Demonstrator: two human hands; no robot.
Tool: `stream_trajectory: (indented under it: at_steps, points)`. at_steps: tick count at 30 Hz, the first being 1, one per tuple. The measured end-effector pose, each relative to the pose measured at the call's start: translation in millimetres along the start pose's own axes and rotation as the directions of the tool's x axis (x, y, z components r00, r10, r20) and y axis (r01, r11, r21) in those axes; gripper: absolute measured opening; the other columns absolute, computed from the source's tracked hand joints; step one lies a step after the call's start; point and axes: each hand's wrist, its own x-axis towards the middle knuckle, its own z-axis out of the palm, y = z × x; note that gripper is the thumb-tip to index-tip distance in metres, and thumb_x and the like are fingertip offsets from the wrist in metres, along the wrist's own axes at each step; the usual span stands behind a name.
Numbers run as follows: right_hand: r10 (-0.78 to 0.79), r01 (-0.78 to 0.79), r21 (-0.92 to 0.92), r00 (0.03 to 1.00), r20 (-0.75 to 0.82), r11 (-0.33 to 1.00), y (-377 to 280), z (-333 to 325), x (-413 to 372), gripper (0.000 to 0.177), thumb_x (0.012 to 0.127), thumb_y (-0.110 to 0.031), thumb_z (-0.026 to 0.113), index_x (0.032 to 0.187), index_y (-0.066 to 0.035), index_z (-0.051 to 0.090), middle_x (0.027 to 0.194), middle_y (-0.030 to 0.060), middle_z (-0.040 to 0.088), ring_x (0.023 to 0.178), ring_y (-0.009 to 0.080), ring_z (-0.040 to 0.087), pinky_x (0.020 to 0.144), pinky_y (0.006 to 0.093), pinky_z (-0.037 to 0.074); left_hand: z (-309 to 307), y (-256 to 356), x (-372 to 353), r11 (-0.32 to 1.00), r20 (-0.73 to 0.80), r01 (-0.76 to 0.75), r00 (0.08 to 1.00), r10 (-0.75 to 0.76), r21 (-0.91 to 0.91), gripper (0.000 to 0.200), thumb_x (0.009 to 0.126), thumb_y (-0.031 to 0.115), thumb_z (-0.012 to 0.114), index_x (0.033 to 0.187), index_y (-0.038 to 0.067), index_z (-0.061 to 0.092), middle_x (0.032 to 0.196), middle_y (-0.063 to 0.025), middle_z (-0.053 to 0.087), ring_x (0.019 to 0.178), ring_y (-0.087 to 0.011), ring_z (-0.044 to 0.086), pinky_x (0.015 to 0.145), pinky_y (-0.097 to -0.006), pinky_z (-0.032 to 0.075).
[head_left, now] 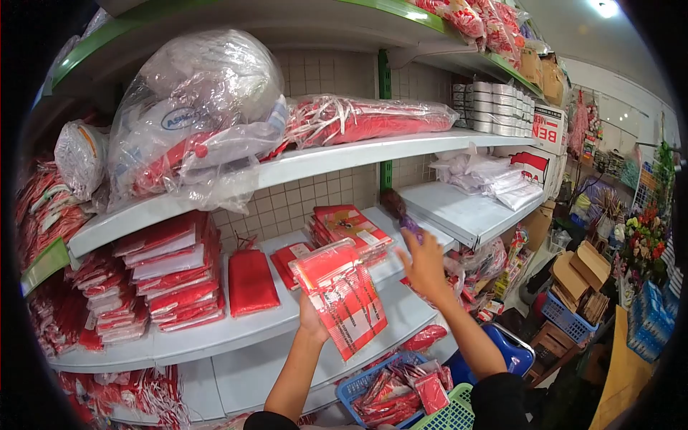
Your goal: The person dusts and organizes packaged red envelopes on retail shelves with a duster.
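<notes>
My left hand (313, 317) is closed on a stack of flat red packets (347, 308) in clear plastic, holding it tilted in front of the shelf. My right hand (428, 266) is at the purple handle of a dark-headed brush (395, 208), its fingers around the handle end and partly hiding it. The brush head points toward the back of the shelf, by the green upright. Just behind the held packets, more red packets (351, 226) lie stacked on the white shelf (287, 304).
On the left are tall stacks of red packets (175, 276) and a red bundle (252, 283). A big plastic bag (208, 107) overhangs the upper shelf (322, 152). To the right, a raised shelf (459, 211) juts out. Below stand a blue basket (351, 390) and green basket (451, 416).
</notes>
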Motion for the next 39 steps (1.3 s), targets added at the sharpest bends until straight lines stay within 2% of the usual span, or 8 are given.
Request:
stream_trajectory:
  at_steps: [4, 10, 18, 21, 23, 26, 28, 39]
  points:
    - [-0.263, 0.05, 0.757, 0.951, 0.164, 0.651, -76.4, -40.0, -22.5, 0.064, 0.083, -0.031, 0.056, 0.133, -0.001, 0.03, 0.126, 0.0259, 0.038, 0.119, 0.0382, 0.037, 0.099, 0.0404, 0.031, 34.3, -1.3, 23.8, 0.946, 0.045, 0.073, 0.995, -0.092, 0.315, 0.065, 0.089, 0.058, 0.03, 0.124, 0.005, 0.042, 0.122, -0.0134, 0.05, 0.107, -0.0269, 0.052, 0.091, -0.0409, 0.044]
    - [-0.037, -0.203, 0.79, 0.961, 0.274, 0.579, -35.1, -11.4, -19.9, 0.055, 0.082, -0.009, 0.046, 0.134, 0.001, 0.031, 0.125, 0.0201, 0.044, 0.12, 0.0271, 0.04, 0.1, 0.0331, 0.031, 44.0, 11.3, 45.9, 0.912, 0.172, 0.2, 0.946, -0.275, 0.358, 0.084, 0.083, 0.07, 0.025, 0.139, 0.008, 0.021, 0.138, -0.0138, 0.029, 0.12, -0.0245, 0.039, 0.098, -0.0394, 0.034]
    - [-0.087, -0.459, 0.815, 0.884, 0.46, -0.352, 33.4, 35.6, 73.7, 0.063, 0.071, 0.003, 0.046, 0.133, -0.001, 0.035, 0.113, 0.0124, 0.055, 0.098, 0.0183, 0.055, 0.086, 0.0284, 0.045, -0.1, 7.5, 79.5, 0.672, 0.098, -0.196, 0.978, 0.182, 0.714, 0.059, 0.094, 0.03, 0.042, 0.14, 0.004, 0.017, 0.14, -0.0168, 0.026, 0.125, -0.0253, 0.035, 0.101, -0.036, 0.031]
    - [-0.105, -0.49, 0.817, 0.87, 0.482, -0.303, 32.0, 73.2, 108.6, 0.062, 0.072, 0.001, 0.051, 0.132, -0.001, 0.036, 0.108, 0.0118, 0.057, 0.093, 0.02, 0.057, 0.083, 0.0288, 0.046, 11.8, 11.5, 90.4, 0.682, 0.117, -0.214, 0.975, 0.187, 0.699, 0.06, 0.091, 0.023, 0.048, 0.139, 0.002, 0.02, 0.137, -0.019, 0.032, 0.125, -0.0256, 0.036, 0.102, -0.0336, 0.03]
    - [-0.046, -0.517, 0.854, 0.853, 0.52, 0.059, 35.4, 86.9, 130.9, 0.062, 0.071, -0.001, 0.055, 0.13, 0.0, 0.037, 0.105, 0.011, 0.059, 0.09, 0.0208, 0.058, 0.081, 0.0294, 0.047, -15.2, 1.9, 119.6, 0.539, 0.271, -0.441, 0.89, 0.368, 0.718, 0.067, 0.085, 0.017, 0.057, 0.139, 0.001, 0.02, 0.134, -0.0231, 0.036, 0.125, -0.0279, 0.036, 0.102, -0.0328, 0.029]
    - [-0.115, -0.302, 0.761, 0.891, 0.44, 0.574, 49.2, 123.3, 147.1, 0.063, 0.072, -0.008, 0.062, 0.13, -0.001, 0.037, 0.099, 0.0138, 0.062, 0.086, 0.0249, 0.059, 0.077, 0.0323, 0.048, -10.3, 14.7, 121.5, -0.211, 0.321, -0.264, 0.892, 0.317, 0.941, 0.077, 0.078, 0.016, 0.063, 0.139, 0.002, 0.018, 0.134, -0.0274, 0.033, 0.127, -0.0318, 0.033, 0.104, -0.0341, 0.025]
    - [-0.164, -0.042, 0.492, 0.916, 0.367, 0.87, 48.9, 132.0, 145.0, 0.062, 0.073, -0.011, 0.063, 0.129, -0.002, 0.039, 0.095, 0.016, 0.062, 0.084, 0.0279, 0.059, 0.077, 0.0331, 0.047, -16.8, 12.6, 124.9, -0.179, 0.282, -0.24, 0.923, 0.262, 0.954, 0.078, 0.073, 0.017, 0.065, 0.138, 0.001, 0.023, 0.137, -0.0306, 0.026, 0.131, -0.0357, 0.023, 0.107, -0.0355, 0.02]
    - [0.098, -0.12, 0.08, 0.965, 0.242, 0.99, 8.7, 171.0, 104.6, 0.027, 0.08, -0.028, 0.056, 0.104, -0.018, 0.06, 0.109, 0.0203, 0.044, 0.103, 0.0415, 0.045, 0.08, 0.0569, 0.04, -42.9, -0.5, 135.4, -0.269, 0.311, -0.248, 0.924, 0.221, 0.931, 0.049, 0.079, 0.012, 0.055, 0.122, -0.009, 0.044, 0.137, -0.0305, 0.026, 0.126, -0.0399, 0.032, 0.102, -0.0361, 0.03]
